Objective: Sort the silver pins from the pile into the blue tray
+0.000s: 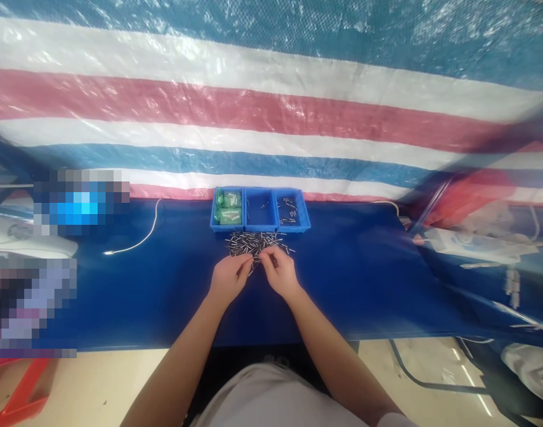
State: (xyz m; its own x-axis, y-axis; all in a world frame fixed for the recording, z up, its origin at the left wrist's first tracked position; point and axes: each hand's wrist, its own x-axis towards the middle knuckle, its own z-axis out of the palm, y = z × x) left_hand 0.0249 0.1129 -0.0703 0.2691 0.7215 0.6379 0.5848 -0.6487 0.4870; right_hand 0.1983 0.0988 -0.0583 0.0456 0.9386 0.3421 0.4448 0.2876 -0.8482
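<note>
A loose heap of thin, dark and silvery metal pins (244, 242) lies on the blue tabletop, just beyond my fingertips. At its near edge my left hand (229, 277) is closed in a pinch, and my right hand (280, 273) pinches close beside it. A short metal pin (256, 258) seems to span the small gap between the two sets of fingertips; its ends are hidden by the fingers. Behind the heap stands a blue three-part tray (260, 229). Green-and-clear packets (230, 214) fill its left compartment, a few pins (264, 206) lie in the middle one, and several pins (289, 211) lie in the right.
A white cable (149, 238) curves over the blue table (364, 279) on the left. At the far right are blurred plastic bags (480, 237). A striped plastic sheet (271, 112) hangs behind the table. A red stool (24, 388) stands at lower left.
</note>
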